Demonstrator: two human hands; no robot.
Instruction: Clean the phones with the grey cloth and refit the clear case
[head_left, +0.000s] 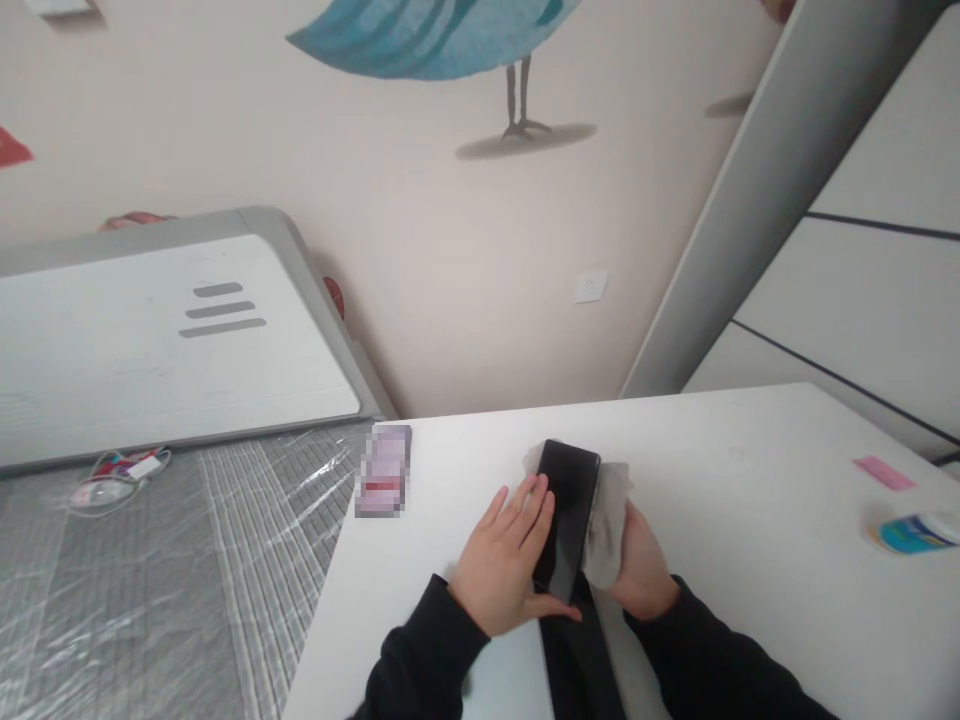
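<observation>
A black smartphone (574, 500) is tilted over the white table, its dark glossy face toward me. My left hand (510, 560) grips it from the left, fingers across its face and thumb along the lower edge. A light grey cloth (606, 525) is bunched against the phone's right side and shows a little behind its top left corner. My right hand (645, 565) is closed on that cloth; its fingertips are hidden behind it. Below the phone, a long black strip-like object (581, 660) runs toward me; I cannot tell what it is.
A pixelated pinkish rectangle (383, 470) lies at the table's (465, 470) left corner. On the right are a pink slip (885, 472) and a blue-labelled white bottle (919, 533). A plastic-covered bed (255, 560) with a cable bundle (120, 480) adjoins the left.
</observation>
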